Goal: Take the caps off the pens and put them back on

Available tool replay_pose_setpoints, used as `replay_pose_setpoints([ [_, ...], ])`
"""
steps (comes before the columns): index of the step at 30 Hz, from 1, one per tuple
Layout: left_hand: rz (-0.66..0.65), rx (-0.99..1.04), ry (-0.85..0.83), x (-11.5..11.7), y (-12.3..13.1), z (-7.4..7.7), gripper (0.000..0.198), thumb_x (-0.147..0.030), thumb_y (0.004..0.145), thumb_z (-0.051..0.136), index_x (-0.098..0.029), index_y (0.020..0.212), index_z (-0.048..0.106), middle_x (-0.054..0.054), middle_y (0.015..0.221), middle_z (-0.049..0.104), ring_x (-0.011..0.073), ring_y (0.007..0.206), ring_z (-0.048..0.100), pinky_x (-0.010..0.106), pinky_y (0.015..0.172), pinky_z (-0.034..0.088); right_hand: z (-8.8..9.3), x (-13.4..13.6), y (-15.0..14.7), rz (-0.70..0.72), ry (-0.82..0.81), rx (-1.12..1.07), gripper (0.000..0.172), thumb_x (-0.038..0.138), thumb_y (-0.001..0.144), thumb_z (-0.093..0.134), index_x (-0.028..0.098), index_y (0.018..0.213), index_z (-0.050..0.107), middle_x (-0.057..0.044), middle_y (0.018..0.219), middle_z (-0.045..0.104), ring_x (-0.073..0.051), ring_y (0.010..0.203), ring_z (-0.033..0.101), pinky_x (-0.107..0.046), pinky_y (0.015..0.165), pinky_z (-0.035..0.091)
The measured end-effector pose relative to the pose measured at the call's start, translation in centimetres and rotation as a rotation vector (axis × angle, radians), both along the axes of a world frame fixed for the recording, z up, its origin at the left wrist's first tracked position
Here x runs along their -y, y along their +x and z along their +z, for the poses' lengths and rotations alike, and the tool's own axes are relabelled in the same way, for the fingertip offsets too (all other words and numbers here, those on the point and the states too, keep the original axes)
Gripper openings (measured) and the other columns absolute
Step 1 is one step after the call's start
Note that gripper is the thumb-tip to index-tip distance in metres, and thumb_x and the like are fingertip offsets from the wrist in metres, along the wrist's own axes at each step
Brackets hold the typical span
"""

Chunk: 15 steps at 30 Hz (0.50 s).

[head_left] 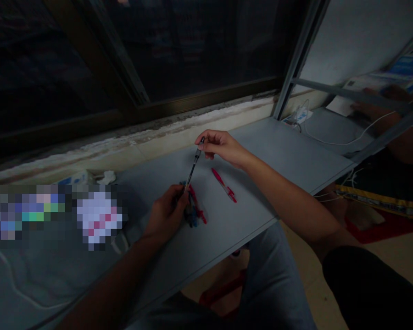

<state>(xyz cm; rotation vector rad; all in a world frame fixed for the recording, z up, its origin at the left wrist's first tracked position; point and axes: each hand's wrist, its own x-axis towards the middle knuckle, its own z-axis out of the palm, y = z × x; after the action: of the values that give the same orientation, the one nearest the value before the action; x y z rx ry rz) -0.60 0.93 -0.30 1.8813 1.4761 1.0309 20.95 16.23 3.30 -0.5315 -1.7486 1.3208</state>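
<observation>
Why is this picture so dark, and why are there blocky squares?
In the head view, the light is dim, the window looks nearly black, a blocky patch hides things at the left, and the grey desk top looks slanted, but the pen looks fairly sharp.

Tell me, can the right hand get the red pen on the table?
Probably yes. The right hand is close to the red pen, and nothing lies between them. But its fingers pinch a thin pen, so it may need to let go first.

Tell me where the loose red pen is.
In the head view, the red pen lies on the grey desktop, right of the red-and-blue pen pile and below the right hand.
</observation>
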Motion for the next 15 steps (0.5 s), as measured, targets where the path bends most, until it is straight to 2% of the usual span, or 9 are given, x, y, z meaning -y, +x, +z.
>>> replay_pose_setpoints([
  [6, 0.015, -0.034, 0.011, 0.1, -0.1, 0.1, 0.023, -0.041, 0.1, 0.052, -0.021, 0.098, 0.063, -0.001, 0.071, 0.066, 0.0166, 0.063, 0.064, 0.029, 0.062, 0.053, -0.3, 0.8, -0.7, 0.18, -0.023, 0.12, 0.022, 0.025, 0.083, 0.078, 0.014, 0.097, 0.066, 0.004, 0.073, 0.063, -0.008, 0.061, 0.059, -0.02, 0.058, 0.046],
  [8, 0.021, -0.061, 0.009, 0.1, -0.3, 0.0, 0.027, -0.043, 0.1, 0.051, -0.02, 0.102, 0.064, 0.0, 0.072, 0.068, 0.0172, 0.064, 0.066, 0.029, 0.062, 0.053, -0.2, 1.1, -0.7, 0.162, -0.029, 0.177, 0.025, 0.033, 0.083, 0.08, 0.015, 0.085, 0.063, 0.005, 0.066, 0.061, -0.008, 0.057, 0.056, -0.02, 0.056, 0.043],
  [12, 0.041, -0.105, 0.009, 0.0, -0.3, -0.2, 0.031, -0.046, 0.1, 0.051, -0.02, 0.109, 0.066, 0.0, 0.074, 0.071, 0.0184, 0.065, 0.069, 0.031, 0.064, 0.055, 0.3, 1.5, -0.3, 0.055, 0.049, 0.376, 0.052, 0.052, 0.092, 0.071, 0.018, 0.059, 0.048, 0.006, 0.047, 0.049, -0.006, 0.046, 0.042, -0.021, 0.049, 0.033],
  [13, 0.044, -0.102, 0.009, 0.0, -0.3, -0.2, 0.031, -0.046, 0.101, 0.051, -0.02, 0.109, 0.067, 0.0, 0.073, 0.071, 0.0185, 0.065, 0.069, 0.031, 0.064, 0.055, 0.4, 1.5, -0.1, 0.038, 0.055, 0.409, 0.053, 0.053, 0.095, 0.067, 0.018, 0.06, 0.049, 0.005, 0.046, 0.049, -0.006, 0.045, 0.042, -0.021, 0.049, 0.033],
  [15, 0.056, -0.088, 0.018, -0.1, -0.2, -0.1, 0.032, -0.047, 0.101, 0.051, -0.021, 0.107, 0.067, 0.0, 0.074, 0.071, 0.0185, 0.065, 0.069, 0.031, 0.063, 0.055, 0.6, 1.5, 0.0, 0.049, 0.035, 0.382, 0.04, 0.048, 0.096, 0.067, 0.016, 0.074, 0.058, 0.005, 0.05, 0.054, -0.007, 0.046, 0.047, -0.021, 0.05, 0.036],
])
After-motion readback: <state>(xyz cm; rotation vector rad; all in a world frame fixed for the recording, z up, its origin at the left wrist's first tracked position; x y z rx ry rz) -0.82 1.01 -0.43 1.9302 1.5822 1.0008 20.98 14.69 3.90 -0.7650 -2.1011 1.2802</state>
